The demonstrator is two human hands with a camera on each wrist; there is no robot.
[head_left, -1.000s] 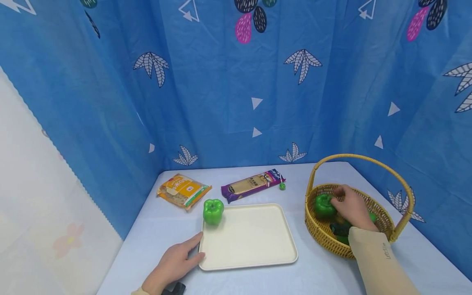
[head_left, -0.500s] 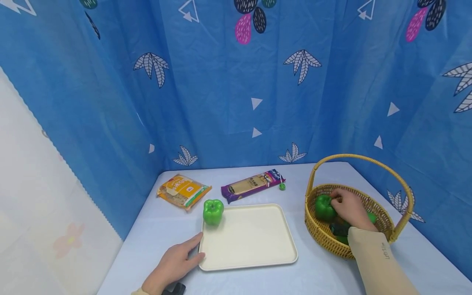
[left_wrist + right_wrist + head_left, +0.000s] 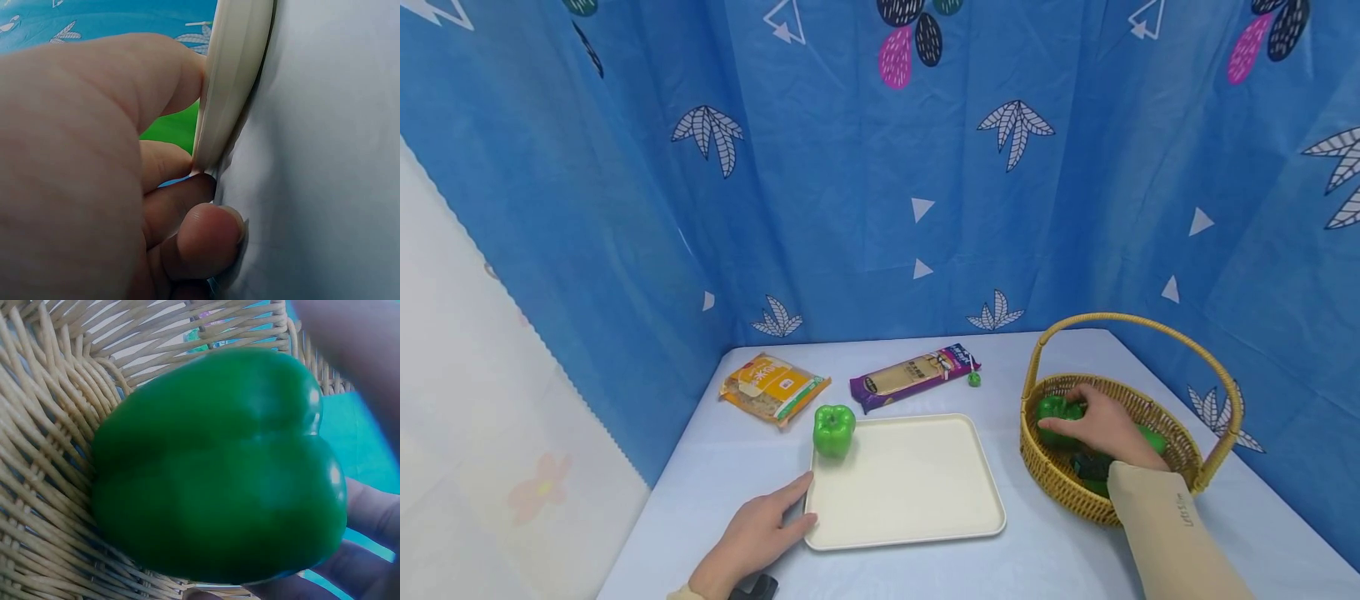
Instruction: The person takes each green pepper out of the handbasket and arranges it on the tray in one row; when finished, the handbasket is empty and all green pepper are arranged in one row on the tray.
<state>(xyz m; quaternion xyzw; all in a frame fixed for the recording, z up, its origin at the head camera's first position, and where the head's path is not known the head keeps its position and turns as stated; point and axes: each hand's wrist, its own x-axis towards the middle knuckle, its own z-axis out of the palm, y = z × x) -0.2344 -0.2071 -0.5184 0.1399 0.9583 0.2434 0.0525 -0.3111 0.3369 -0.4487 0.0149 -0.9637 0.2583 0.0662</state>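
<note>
My right hand reaches into a wicker basket at the right and grips a green pepper. The right wrist view is filled by that pepper, which lies against the woven wall with my fingers curled round its far side. My left hand rests on the table, thumb and fingers touching the front-left corner of a cream tray. Up close, the fingers press against the tray's rim. A second green pepper stands on the tray's back-left corner.
Behind the tray lie a purple noodle packet, a small green piece and a yellow snack packet. More dark green vegetables sit in the basket under my arm. Blue curtains close off the back and both sides.
My right hand has sunk lower over the pepper in the basket, and its fingers have closed round it. The left hand and the tray have stayed put.
</note>
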